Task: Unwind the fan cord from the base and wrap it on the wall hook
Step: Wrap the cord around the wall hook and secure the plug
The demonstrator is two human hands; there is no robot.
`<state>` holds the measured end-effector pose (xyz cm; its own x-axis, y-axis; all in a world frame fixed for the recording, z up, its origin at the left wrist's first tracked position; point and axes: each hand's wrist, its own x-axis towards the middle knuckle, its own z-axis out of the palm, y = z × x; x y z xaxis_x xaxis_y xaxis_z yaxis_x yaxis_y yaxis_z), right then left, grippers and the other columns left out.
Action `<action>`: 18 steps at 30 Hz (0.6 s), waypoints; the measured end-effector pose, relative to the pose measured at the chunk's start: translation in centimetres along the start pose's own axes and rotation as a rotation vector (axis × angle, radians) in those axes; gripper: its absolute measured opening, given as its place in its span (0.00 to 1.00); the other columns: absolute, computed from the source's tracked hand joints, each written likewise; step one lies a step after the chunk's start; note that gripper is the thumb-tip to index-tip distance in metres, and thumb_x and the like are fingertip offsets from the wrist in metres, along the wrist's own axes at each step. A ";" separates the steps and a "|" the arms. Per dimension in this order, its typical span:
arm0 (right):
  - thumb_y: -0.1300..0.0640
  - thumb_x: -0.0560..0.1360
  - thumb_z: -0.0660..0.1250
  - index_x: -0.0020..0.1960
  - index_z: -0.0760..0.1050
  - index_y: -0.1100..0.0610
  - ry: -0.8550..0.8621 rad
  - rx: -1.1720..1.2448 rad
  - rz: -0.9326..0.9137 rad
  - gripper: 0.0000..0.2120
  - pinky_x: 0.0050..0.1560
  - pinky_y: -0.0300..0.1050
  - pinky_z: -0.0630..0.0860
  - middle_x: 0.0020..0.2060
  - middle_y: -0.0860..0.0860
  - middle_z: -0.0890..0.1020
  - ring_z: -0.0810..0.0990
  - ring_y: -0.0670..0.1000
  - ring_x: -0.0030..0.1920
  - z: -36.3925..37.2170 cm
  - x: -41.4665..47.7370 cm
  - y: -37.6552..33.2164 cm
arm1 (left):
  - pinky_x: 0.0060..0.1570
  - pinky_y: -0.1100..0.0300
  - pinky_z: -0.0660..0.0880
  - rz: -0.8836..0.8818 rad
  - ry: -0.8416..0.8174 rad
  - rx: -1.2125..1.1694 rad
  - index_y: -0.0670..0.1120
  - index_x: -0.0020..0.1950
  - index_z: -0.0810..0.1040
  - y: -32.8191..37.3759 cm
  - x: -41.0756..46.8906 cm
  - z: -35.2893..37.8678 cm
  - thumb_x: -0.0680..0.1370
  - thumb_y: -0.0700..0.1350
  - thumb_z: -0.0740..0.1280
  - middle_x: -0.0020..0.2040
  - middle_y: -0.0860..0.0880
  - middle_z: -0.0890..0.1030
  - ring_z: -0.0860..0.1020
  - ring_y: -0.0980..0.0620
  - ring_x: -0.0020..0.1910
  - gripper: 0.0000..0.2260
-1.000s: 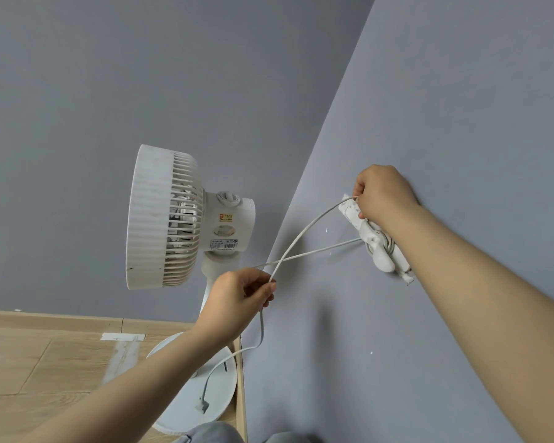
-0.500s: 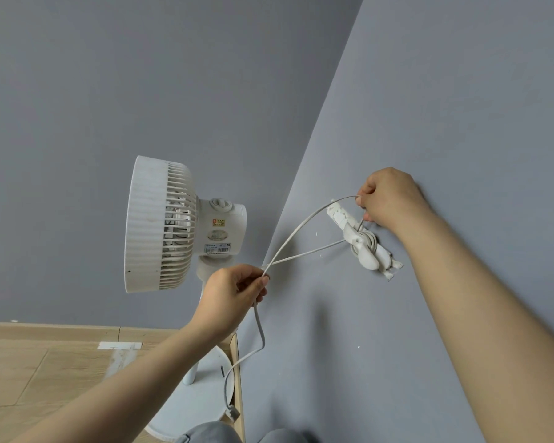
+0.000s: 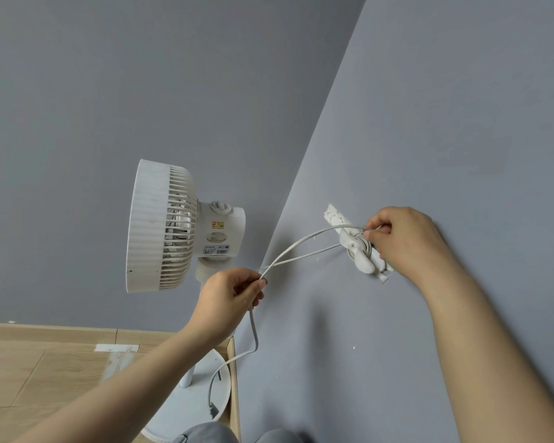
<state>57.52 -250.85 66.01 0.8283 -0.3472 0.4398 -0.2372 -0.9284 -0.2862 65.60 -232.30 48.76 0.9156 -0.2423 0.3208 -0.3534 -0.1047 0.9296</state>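
Thin white cord [image 3: 296, 247] runs slanting from the plastic wall hook [image 3: 360, 254], already coiled with loops, down-left to the left hand [image 3: 232, 294], pinched shut on it. Right hand [image 3: 400, 236] grips cord beside the hook; plug [image 3: 213, 410] dangles over the round fan base [image 3: 186, 414].

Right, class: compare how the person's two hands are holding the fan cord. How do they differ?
The left hand grips the cord out in open air near the fan; the right hand works against the wall, beside the wall hook. The left hand sits lower, with slack dangling below it; the right pinches a loop at the hook's coils. Both are closed on the same white cord.
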 end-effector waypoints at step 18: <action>0.64 0.73 0.68 0.42 0.74 0.52 0.043 0.137 0.072 0.08 0.41 0.43 0.73 0.37 0.52 0.79 0.79 0.55 0.37 3.4 -6.2 2.4 | 0.35 0.71 0.74 0.033 -0.109 0.026 0.45 0.43 0.83 -0.2 -1.0 0.3 0.76 0.42 0.69 0.33 0.52 0.82 0.77 0.61 0.30 0.04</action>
<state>53.52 -250.50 59.69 0.7886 -0.4202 0.4489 -0.2212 -0.8750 -0.4306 64.68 -232.37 48.20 0.8777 -0.3493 0.3280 -0.3891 -0.1200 0.9133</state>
